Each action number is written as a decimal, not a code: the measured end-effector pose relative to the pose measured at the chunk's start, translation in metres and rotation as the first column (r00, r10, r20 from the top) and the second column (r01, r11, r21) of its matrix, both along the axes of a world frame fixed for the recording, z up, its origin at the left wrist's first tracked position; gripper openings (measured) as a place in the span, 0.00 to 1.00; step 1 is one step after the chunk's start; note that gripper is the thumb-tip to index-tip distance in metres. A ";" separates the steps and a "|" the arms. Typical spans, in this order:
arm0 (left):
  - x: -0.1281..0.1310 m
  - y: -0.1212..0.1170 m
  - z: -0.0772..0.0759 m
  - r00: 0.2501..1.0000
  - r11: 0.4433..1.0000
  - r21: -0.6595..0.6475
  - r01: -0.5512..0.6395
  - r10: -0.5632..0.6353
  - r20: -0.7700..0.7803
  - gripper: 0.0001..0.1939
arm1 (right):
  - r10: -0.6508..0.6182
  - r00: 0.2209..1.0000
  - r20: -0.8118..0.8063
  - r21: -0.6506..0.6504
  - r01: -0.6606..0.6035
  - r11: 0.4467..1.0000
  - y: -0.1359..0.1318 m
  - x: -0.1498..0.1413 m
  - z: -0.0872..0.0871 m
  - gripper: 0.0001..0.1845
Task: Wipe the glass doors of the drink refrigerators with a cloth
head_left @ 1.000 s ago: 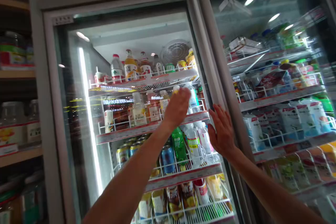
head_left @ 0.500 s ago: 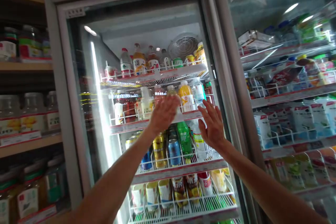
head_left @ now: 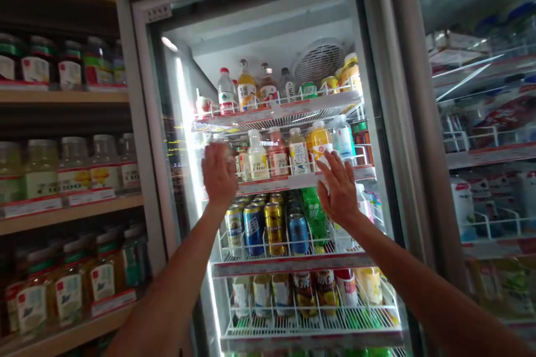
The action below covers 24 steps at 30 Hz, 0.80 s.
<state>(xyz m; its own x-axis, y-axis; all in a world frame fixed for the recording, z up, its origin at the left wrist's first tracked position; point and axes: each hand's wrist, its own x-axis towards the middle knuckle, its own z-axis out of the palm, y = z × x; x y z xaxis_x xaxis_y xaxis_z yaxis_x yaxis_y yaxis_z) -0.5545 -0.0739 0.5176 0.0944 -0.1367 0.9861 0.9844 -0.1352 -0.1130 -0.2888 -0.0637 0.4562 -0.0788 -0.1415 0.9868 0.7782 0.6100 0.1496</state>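
Observation:
Both my hands are raised in front of a lit drinks fridge (head_left: pixel 247 134). My left hand (head_left: pixel 220 175) is flat with its fingers stretched out, slightly blurred, before the left end of the second shelf. It holds nothing and hides part of the bottles behind it. My right hand (head_left: pixel 341 192) has its fingers spread, also holding nothing, in front of an orange juice bottle (head_left: pixel 320 136) and a green soda bottle (head_left: pixel 313 209). Between the hands are a red drink bottle (head_left: pixel 278 148) and a gold can (head_left: pixel 274 226). Whether either hand touches the glass, I cannot tell.
A metal frame post (head_left: pixel 408 122) stands right of the fridge door. Beyond it is another glass-fronted cooler (head_left: pixel 494 156) with packed shelves. At left, wooden shelves (head_left: pixel 71 217) hold rows of jars (head_left: pixel 71 284). Wire racks (head_left: pixel 314 318) carry drinks lower in the fridge.
My left hand has moved left, away from my right hand, so the hands are farther apart. The view has turned left, showing more of the jar shelves.

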 end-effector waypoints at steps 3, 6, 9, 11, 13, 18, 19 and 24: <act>-0.016 -0.002 -0.002 0.999 0.999 0.040 0.003 -0.005 0.053 0.26 | -0.031 1.000 0.003 -0.017 0.031 0.999 0.005 -0.001 0.005 0.32; -0.012 0.000 -0.013 0.980 0.994 -0.111 -0.002 -0.021 -0.198 0.23 | -0.046 0.998 0.035 -0.018 0.046 0.999 0.008 -0.006 0.010 0.32; -0.034 -0.002 -0.013 0.989 0.993 -0.118 -0.011 -0.007 -0.147 0.22 | -0.054 0.997 0.048 -0.018 0.054 0.998 0.009 -0.008 0.012 0.32; -0.059 -0.005 -0.009 0.994 1.000 0.023 -0.003 0.001 0.109 0.24 | -0.061 0.997 0.042 -0.016 0.061 0.998 0.009 -0.005 0.010 0.31; -0.070 -0.007 -0.008 0.975 0.995 0.100 -0.005 -0.017 0.222 0.26 | -0.069 0.997 0.032 -0.009 0.069 0.998 0.009 -0.002 0.007 0.30; -0.021 0.001 -0.017 0.982 0.995 -0.095 0.033 -0.050 -0.182 0.23 | -0.066 0.997 0.048 0.008 0.066 0.998 0.007 -0.007 0.006 0.29; -0.013 0.002 -0.015 0.962 0.992 -0.123 0.031 -0.063 -0.264 0.22 | -0.068 0.996 0.054 0.011 0.067 0.998 0.007 -0.006 0.007 0.28; 0.000 0.006 0.002 0.999 0.994 0.102 0.041 -0.041 0.002 0.26 | -0.098 0.995 -0.002 0.014 0.098 0.995 0.008 0.016 0.008 0.28</act>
<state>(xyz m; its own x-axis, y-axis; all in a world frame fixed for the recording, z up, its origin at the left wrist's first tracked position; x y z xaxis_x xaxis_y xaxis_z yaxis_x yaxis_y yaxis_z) -0.5549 -0.0676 0.5201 0.0829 -0.2398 0.9673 0.9786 -0.1636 -0.1244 -0.2730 -0.0559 0.4644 -0.0916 -0.1469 0.9849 0.8345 0.5284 0.1564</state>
